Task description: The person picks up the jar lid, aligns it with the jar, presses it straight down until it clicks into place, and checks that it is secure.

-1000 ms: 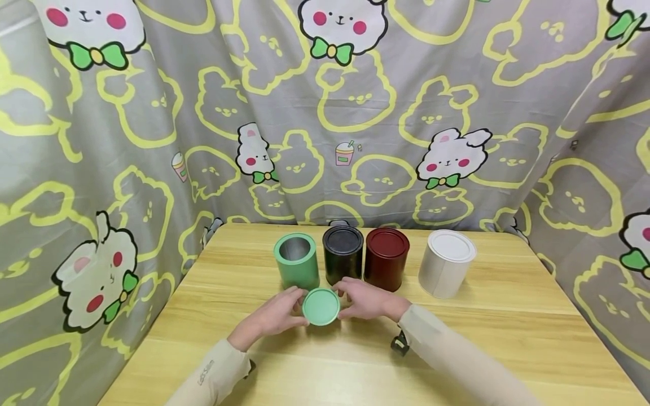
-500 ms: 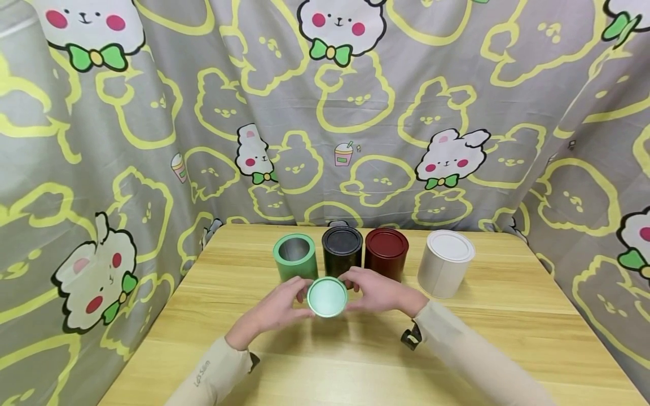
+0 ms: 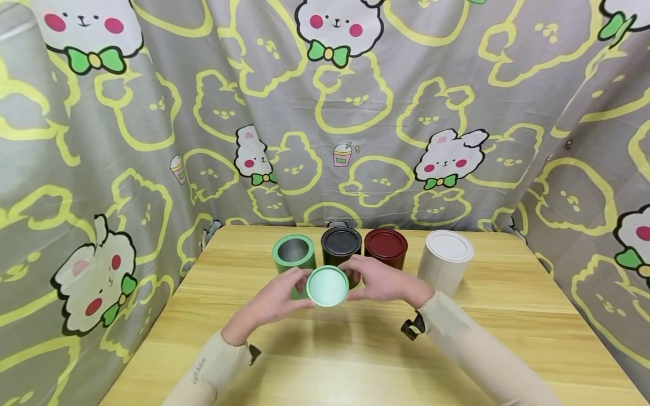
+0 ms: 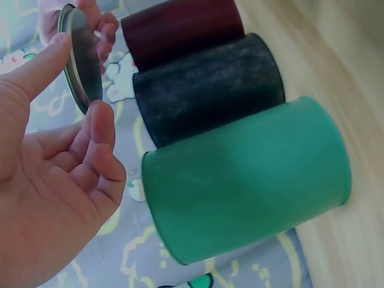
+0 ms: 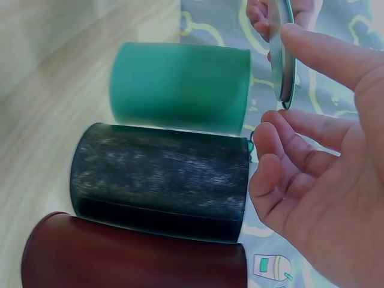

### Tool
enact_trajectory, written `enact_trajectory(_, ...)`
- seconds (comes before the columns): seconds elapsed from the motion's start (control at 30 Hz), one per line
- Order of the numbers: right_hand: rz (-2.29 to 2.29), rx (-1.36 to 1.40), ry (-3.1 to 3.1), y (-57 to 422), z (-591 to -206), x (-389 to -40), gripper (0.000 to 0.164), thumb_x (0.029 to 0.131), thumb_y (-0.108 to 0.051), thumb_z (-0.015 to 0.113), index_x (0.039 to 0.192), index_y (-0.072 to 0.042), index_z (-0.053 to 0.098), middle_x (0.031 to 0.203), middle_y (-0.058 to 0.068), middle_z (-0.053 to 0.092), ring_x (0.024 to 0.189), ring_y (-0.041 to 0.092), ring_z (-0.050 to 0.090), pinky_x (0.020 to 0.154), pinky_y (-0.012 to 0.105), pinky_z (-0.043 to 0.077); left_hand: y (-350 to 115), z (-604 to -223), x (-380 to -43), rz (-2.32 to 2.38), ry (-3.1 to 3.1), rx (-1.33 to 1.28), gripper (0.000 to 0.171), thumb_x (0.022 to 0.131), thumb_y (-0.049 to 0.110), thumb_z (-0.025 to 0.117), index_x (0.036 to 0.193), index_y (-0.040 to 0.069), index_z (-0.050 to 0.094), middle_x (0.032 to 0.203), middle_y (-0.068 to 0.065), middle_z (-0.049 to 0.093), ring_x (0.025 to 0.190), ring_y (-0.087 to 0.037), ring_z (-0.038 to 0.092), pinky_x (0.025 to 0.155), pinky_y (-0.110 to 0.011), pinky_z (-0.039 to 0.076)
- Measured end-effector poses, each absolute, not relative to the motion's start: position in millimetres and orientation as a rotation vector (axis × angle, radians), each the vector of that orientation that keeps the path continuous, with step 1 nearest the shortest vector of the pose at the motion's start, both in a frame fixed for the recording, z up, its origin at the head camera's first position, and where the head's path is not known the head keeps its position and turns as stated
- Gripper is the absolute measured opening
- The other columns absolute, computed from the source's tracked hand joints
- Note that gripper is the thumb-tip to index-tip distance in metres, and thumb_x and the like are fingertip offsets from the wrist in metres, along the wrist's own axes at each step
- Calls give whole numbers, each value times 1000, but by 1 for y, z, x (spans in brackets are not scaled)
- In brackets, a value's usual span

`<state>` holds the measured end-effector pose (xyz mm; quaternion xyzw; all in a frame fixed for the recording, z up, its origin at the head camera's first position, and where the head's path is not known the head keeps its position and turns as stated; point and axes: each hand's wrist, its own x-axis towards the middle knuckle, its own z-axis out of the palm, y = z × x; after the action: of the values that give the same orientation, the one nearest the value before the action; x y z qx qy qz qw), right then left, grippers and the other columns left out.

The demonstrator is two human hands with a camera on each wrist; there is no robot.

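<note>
A round green lid (image 3: 327,286) is held in the air between both hands, in front of the green and black cans. My left hand (image 3: 278,298) pinches its left edge with thumb and fingers. On the opposite edge, my right hand (image 3: 383,282) grips the lid the same way. The green can (image 3: 293,260) stands uncovered at the left of the row, its grey inside showing. In the left wrist view the lid (image 4: 84,60) appears edge-on, level with the tops of the cans, and the green can (image 4: 246,180) is nearest.
Beside the green can stand a black can (image 3: 342,242) and a dark red can (image 3: 386,245), both lidded. A white lidded can (image 3: 445,262) stands apart at the right. The wooden table (image 3: 304,366) ends at a patterned curtain (image 3: 365,197) behind.
Both hands have raised the green lid from near the tabletop, moving it up and slightly right. The cans have stayed in place.
</note>
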<state>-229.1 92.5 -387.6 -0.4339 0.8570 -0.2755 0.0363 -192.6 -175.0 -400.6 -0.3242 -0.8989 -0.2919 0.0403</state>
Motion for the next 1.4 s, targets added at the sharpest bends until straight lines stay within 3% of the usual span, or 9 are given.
enact_trajectory(0.27, -855, -1303, 2655, 90, -376, -232, 52, 80, -24, 77, 126, -11, 57, 95, -7, 51, 86, 11, 52, 75, 29, 46, -177, -387, -195, -851, -2737, -962, 60, 74, 23, 82, 125, 3, 56, 90, 5, 52, 83, -13, 53, 73, -30, 48)
enact_trajectory(0.5, -886, -1291, 2648, 85, -367, -239, 54, 81, -23, 76, 129, -9, 54, 98, -6, 51, 88, 15, 52, 78, 29, 46, -183, -380, -201, -832, -2719, -945, 64, 75, 24, 81, 129, 2, 54, 93, 5, 52, 86, -12, 51, 76, -31, 47)
enact_trajectory(0.83, -894, -1286, 2624, 75, -362, -251, 50, 84, -26, 73, 129, -12, 54, 100, -5, 52, 91, 15, 52, 79, 30, 45, -193, -379, -210, -902, -2707, -918, 62, 78, 21, 78, 131, 3, 51, 101, -1, 53, 96, -26, 53, 80, -40, 45)
enact_trajectory(1.07, -868, -1265, 2630, 64, -362, -257, 49, 85, -28, 72, 128, -10, 55, 97, -2, 52, 92, 18, 50, 79, 31, 43, -203, -383, -219, -968, -2704, -903, 62, 79, 23, 76, 133, 6, 50, 109, -4, 51, 103, -28, 50, 86, -51, 44)
enact_trajectory(1.4, -825, -1281, 2638, 51, -369, -272, 48, 85, -28, 72, 127, -10, 56, 97, 0, 52, 90, 15, 49, 79, 31, 43, -216, -391, -230, -1000, -2719, -833, 61, 79, 23, 76, 132, 8, 52, 122, -7, 46, 113, -26, 45, 90, -53, 41)
